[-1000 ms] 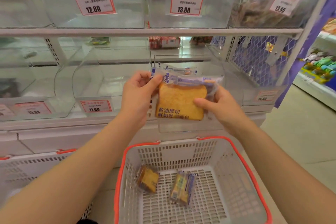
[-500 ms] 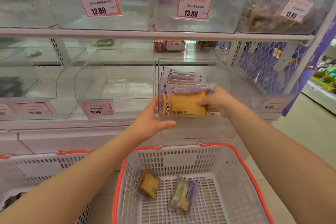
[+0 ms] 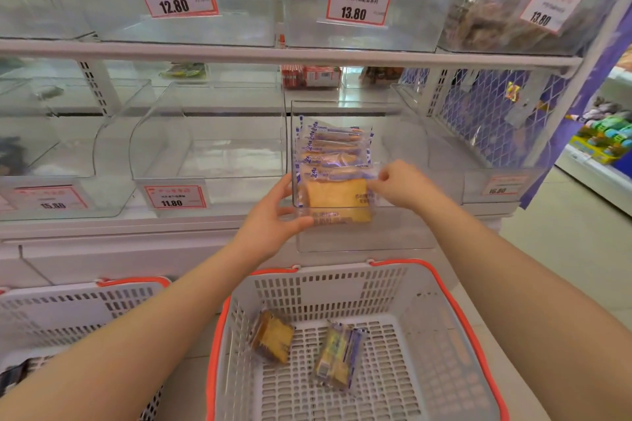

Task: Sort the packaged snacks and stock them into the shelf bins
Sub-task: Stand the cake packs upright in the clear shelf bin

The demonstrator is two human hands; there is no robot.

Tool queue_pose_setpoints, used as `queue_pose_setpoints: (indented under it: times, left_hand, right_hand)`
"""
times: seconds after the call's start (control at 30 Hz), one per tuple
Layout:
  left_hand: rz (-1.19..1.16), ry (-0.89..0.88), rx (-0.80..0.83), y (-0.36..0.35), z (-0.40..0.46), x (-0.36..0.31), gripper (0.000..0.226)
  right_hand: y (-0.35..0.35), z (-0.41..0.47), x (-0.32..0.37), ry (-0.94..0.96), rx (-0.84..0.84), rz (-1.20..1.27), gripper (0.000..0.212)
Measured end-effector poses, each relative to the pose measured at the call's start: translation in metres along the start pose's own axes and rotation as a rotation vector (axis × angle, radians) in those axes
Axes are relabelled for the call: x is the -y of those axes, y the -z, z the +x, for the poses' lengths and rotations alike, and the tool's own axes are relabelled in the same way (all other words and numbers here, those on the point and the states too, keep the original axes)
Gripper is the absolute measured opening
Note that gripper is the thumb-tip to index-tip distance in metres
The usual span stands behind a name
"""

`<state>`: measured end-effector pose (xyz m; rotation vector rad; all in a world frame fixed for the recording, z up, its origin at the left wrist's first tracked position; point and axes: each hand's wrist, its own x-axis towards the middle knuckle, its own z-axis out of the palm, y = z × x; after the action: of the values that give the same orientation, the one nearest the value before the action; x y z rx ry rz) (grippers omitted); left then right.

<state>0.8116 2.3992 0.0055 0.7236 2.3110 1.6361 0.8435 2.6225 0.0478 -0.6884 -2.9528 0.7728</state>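
Observation:
A wrapped toast slice (image 3: 337, 198) stands at the front of a row of like packages (image 3: 333, 147) inside a clear shelf bin (image 3: 362, 236) on the lower shelf. My right hand (image 3: 405, 186) pinches the right edge of that front package with curled fingers. At the bin's front left corner my left hand (image 3: 272, 215) rests against it, thumb across the front wall and fingers along the side. Below, a white basket with an orange rim (image 3: 456, 304) holds a small cake package (image 3: 273, 335) and a yellow and blue package (image 3: 338, 355).
A second white basket (image 3: 68, 304) stands at the lower left. Clear bins (image 3: 205, 154) with price tags line both shelves, and the top right bin (image 3: 496, 24) holds dark snacks. A mesh end panel (image 3: 492, 116) closes the shelf on the right, beside the aisle floor (image 3: 574, 243).
The toast package went from in front of the shelf down into the bin at the front of the row. My left hand let go of it and moved to the bin's corner.

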Motion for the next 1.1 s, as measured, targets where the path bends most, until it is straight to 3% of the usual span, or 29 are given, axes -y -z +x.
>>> queue_pose_setpoints:
  times: [0.1, 0.17, 0.23, 0.33, 0.43, 0.57, 0.67, 0.8, 0.93, 1.1]
  left_hand:
    - [0.06, 0.037, -0.051, -0.005, -0.004, 0.015, 0.067]
    - [0.155, 0.071, -0.055, -0.01, -0.011, 0.031, 0.064]
    - [0.238, 0.099, -0.012, -0.015, -0.019, 0.048, 0.062]
    - [0.516, 0.109, 0.143, -0.018, -0.028, 0.082, 0.061]
    - [0.748, 0.173, 0.272, -0.02, -0.03, 0.125, 0.052]
    - [0.862, 0.41, 0.355, -0.031, -0.041, 0.184, 0.039]
    - [0.987, 0.462, 0.404, -0.043, -0.048, 0.224, 0.05]
    - [0.951, 0.6, 0.372, -0.058, -0.051, 0.254, 0.068]
    - [0.897, 0.742, 0.398, -0.074, -0.05, 0.276, 0.056]
    - [0.961, 0.781, 0.394, -0.082, -0.045, 0.288, 0.036]
  right_hand:
    - [-0.004, -0.03, 0.003, 0.355, -0.441, 0.067, 0.013]
    - [-0.01, -0.058, 0.005, 0.572, -0.495, 0.17, 0.014]
    - [-0.023, -0.082, 0.002, 0.637, -0.327, 0.165, 0.017]
    - [-0.053, -0.1, -0.01, 0.598, -0.02, -0.053, 0.019]
    - [-0.085, -0.1, -0.023, 0.526, 0.146, -0.137, 0.023]
    - [-0.117, -0.085, -0.035, 0.389, 0.242, -0.108, 0.025]
    - [-0.14, -0.075, -0.046, 0.303, 0.301, -0.013, 0.027]
    - [-0.163, -0.059, -0.057, 0.261, 0.393, 0.016, 0.025]
    - [-0.187, -0.052, -0.073, 0.243, 0.467, 0.073, 0.02]
    - [-0.209, -0.053, -0.089, 0.167, 0.489, 0.139, 0.022]
